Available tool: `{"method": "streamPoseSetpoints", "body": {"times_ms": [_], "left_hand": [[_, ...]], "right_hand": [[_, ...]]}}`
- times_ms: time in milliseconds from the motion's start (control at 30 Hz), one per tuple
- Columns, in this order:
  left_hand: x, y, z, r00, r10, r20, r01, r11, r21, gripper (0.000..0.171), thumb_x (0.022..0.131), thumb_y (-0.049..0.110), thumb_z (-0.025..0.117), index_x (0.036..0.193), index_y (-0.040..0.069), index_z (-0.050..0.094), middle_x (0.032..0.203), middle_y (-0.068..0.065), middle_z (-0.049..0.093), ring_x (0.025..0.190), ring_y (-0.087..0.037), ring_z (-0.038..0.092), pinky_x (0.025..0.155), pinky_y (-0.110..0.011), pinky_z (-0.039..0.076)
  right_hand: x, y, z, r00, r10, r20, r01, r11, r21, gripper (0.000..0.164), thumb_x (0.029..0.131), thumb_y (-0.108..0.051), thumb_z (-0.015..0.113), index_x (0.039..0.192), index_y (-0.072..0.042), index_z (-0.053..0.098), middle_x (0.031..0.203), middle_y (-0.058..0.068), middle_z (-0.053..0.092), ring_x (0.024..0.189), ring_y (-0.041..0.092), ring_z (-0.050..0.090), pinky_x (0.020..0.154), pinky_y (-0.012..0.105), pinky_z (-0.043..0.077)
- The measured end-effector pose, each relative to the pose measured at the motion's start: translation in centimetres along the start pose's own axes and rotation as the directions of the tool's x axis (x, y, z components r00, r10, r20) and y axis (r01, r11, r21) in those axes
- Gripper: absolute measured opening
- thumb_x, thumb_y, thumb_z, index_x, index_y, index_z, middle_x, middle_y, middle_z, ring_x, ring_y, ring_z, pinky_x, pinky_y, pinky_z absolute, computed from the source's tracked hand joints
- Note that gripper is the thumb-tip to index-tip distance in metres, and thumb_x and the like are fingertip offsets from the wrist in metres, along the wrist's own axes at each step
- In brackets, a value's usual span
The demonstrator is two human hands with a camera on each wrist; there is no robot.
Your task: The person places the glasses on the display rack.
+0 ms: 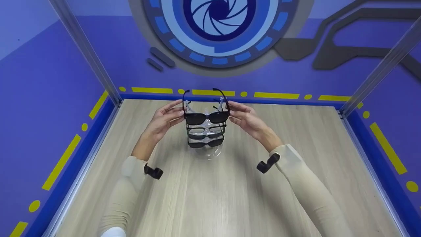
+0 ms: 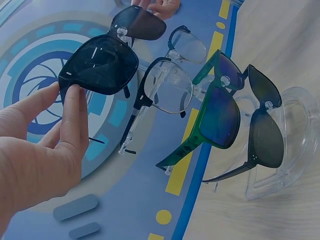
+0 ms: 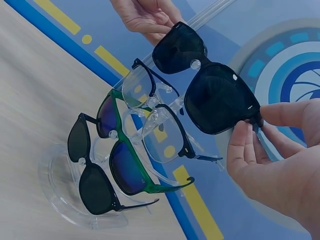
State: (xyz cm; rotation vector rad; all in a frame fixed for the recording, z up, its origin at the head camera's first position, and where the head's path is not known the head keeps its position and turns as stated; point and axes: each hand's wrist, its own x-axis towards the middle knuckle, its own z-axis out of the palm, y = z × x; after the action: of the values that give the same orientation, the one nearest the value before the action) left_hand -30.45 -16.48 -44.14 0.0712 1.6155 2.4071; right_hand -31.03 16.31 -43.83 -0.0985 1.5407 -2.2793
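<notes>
Black sunglasses with dark lenses [image 1: 218, 117] are at the top of a clear plastic eyewear stand [image 3: 52, 187], temples pointing to the back wall. My left hand [image 1: 159, 121] pinches their left front corner by the hinge between thumb and fingers. At the opposite corner, my right hand [image 1: 251, 123] pinches the frame the same way. Below them on the stand sit clear-lens glasses with dark brows [image 3: 162, 137], then green-framed sunglasses with bluish lenses [image 2: 222, 117]. Lowest is another dark pair of sunglasses [image 2: 267, 137], just over the stand's rounded base.
The stand is on a wood-grain table [image 1: 210, 200], toward its back edge. Blue panels [image 1: 263, 79] with yellow marks enclose the back and sides, with metal posts [image 1: 88, 49] at the corners. Each wrist carries a small black camera mount [image 1: 268, 163].
</notes>
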Motion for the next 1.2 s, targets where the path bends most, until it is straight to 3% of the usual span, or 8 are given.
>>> {"method": "streamPoseSetpoints", "body": {"times_ms": [200,400,667,933,1033,1200], "left_hand": [[0.2,-0.2,0.2,1.0,-0.004,-0.01,0.004,1.0,-0.007,0.058,0.095,-0.008,0.065,0.15,0.004,0.049,0.112,-0.006,0.073,0.095,-0.013,0.074,0.092,-0.029,0.062],[0.4,-0.4,0.3,1.0,0.002,-0.003,-0.002,1.0,-0.008,0.058,0.095,-0.006,0.065,0.15,0.004,0.049,0.11,-0.004,0.074,0.094,-0.012,0.074,0.091,-0.028,0.061],[0.3,-0.5,0.3,1.0,0.003,0.014,-0.003,1.0,-0.013,0.059,0.096,-0.008,0.063,0.152,0.002,0.045,0.113,-0.006,0.074,0.096,-0.013,0.074,0.092,-0.029,0.061],[0.8,-0.5,0.2,1.0,0.009,0.028,-0.009,1.0,-0.008,0.06,0.095,-0.008,0.064,0.152,0.002,0.046,0.109,-0.003,0.077,0.096,-0.012,0.074,0.091,-0.028,0.062],[0.9,-0.5,0.0,0.999,0.007,0.034,-0.007,1.0,-0.001,0.061,0.096,-0.006,0.064,0.153,0.003,0.044,0.11,-0.001,0.076,0.096,-0.011,0.074,0.091,-0.027,0.061],[0.8,-0.6,-0.7,0.999,-0.016,0.032,0.016,1.0,0.011,0.058,0.1,0.002,0.062,0.155,0.004,0.041,0.112,0.0,0.075,0.095,-0.012,0.074,0.093,-0.027,0.061]], "right_hand": [[0.1,-0.1,-0.5,1.0,0.0,-0.005,0.0,1.0,0.014,0.056,0.1,0.005,0.054,0.154,0.001,0.04,0.118,-0.003,0.071,0.098,0.01,0.066,0.09,0.024,0.056],[0.3,0.1,-1.0,1.0,-0.012,-0.01,0.012,0.999,0.043,0.054,0.099,0.005,0.057,0.151,0.001,0.044,0.114,-0.003,0.072,0.094,0.01,0.067,0.092,0.025,0.055],[0.0,0.4,-1.1,1.0,-0.022,-0.004,0.023,0.997,0.08,0.039,0.098,0.008,0.058,0.133,-0.006,0.064,0.112,-0.001,0.073,0.093,0.011,0.067,0.091,0.026,0.055],[0.1,0.4,-1.2,1.0,-0.018,-0.002,0.018,0.997,0.077,0.03,0.099,0.003,0.059,0.124,-0.011,0.069,0.11,-0.001,0.074,0.094,0.012,0.067,0.088,0.025,0.056],[0.1,0.4,-1.5,1.0,-0.017,-0.002,0.017,0.999,0.043,0.029,0.101,-0.003,0.06,0.129,-0.01,0.066,0.108,-0.004,0.074,0.096,0.012,0.068,0.094,0.027,0.056],[-0.1,0.4,-2.6,1.0,-0.019,-0.004,0.019,1.0,-0.008,0.042,0.103,-0.007,0.058,0.145,-0.003,0.054,0.118,-0.003,0.073,0.104,0.011,0.07,0.106,0.032,0.054]]}}
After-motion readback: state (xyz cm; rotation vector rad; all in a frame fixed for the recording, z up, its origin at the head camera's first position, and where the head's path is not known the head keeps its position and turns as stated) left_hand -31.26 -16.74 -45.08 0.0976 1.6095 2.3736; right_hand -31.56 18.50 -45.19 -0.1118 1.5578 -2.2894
